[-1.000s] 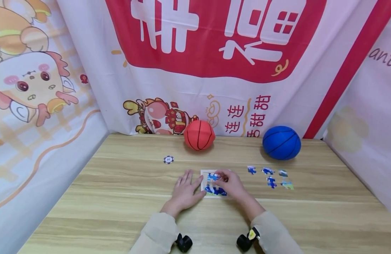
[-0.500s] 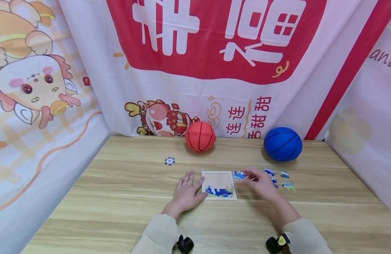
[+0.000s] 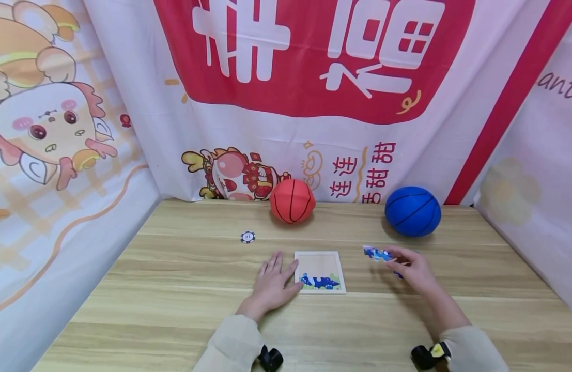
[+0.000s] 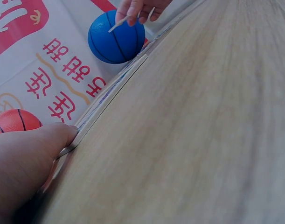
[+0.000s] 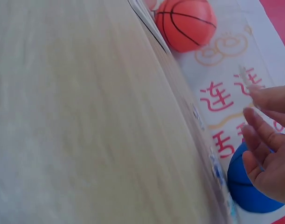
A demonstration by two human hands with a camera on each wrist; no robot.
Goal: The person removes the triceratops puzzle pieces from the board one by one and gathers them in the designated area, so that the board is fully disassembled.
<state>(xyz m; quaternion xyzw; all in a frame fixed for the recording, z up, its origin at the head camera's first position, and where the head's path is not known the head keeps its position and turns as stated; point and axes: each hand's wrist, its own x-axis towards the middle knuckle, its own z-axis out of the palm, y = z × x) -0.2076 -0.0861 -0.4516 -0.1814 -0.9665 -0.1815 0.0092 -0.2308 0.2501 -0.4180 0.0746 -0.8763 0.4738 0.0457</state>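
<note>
A: Head view: what do you hold, and how should it be handled?

B: My right grip (image 3: pixel 413 268) is clamped on a puzzle piece (image 3: pixel 385 256), to the right of the frame (image 3: pixel 320 292). I think a light pinch at the rim serves best, so the tabs don't bend. My left grip (image 3: pixel 272 284) lies flat at the frame's left side, fingers straight, clamped on nothing. Only this view gives me the printed faces: a row of fitted pieces (image 3: pixel 320 282) along the frame's near side, and a loose piece (image 3: pixel 370 252) right of the frame. Whether that one touches mine, I can't tell here.

A: Left wrist?

B: My thumb (image 4: pixel 49 140) meets the frame's edge; gentle pressure should steady it without tipping it. Here my held piece shows edge-on, raised off the counter (image 4: pixel 193 116), a gap the head view hides.

A: Right wrist?

B: I'd better mind the pieces on the counter right of the frame, so my knuckles don't drag them. This view shows my lower fingers spread clear of the held piece, though its tip is blurred and its print unreadable.
</note>
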